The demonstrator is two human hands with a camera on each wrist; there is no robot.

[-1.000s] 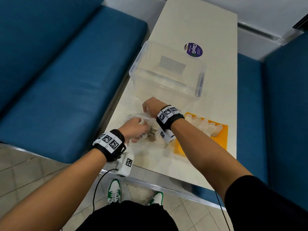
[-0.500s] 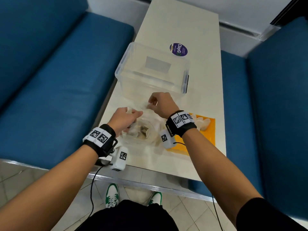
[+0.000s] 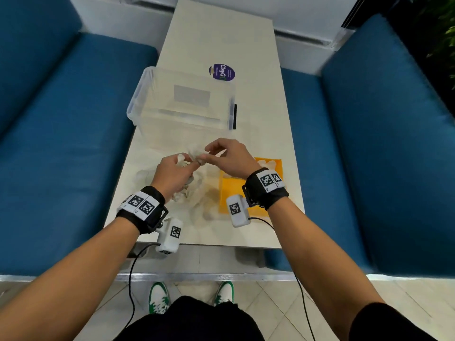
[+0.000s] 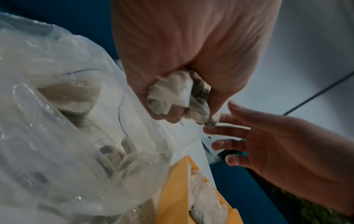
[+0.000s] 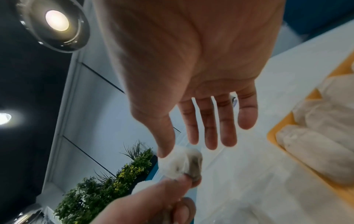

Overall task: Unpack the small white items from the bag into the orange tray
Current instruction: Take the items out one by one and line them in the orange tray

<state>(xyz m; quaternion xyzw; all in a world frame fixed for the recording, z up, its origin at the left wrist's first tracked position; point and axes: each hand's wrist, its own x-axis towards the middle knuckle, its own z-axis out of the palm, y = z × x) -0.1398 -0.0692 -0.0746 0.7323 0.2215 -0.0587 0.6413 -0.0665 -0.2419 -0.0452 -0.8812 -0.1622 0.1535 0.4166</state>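
My left hand (image 3: 183,164) is raised over the clear plastic bag (image 3: 197,195) and grips a bunch of small white sachets (image 4: 172,92) in its curled fingers. My right hand (image 3: 209,153) meets it from the right with its fingers straight and spread. Its thumb (image 5: 164,150) touches the sachet end (image 5: 180,163) that sticks out of my left fingers (image 5: 172,186). The bag (image 4: 57,106) lies crumpled on the table with more sachets inside. To its right lies the orange tray (image 3: 234,188), holding several white sachets (image 5: 316,136) at its far end.
A clear, empty plastic box (image 3: 182,104) stands just beyond my hands. Behind it a purple round sticker (image 3: 222,72) is on the white table (image 3: 221,33). Blue benches (image 3: 61,143) flank the table on both sides. The table's near edge is close to my wrists.
My left hand has come up out of the bag with sachets in its grip. My right hand has let go of the bag's rim, opened its fingers and moved to the left hand.
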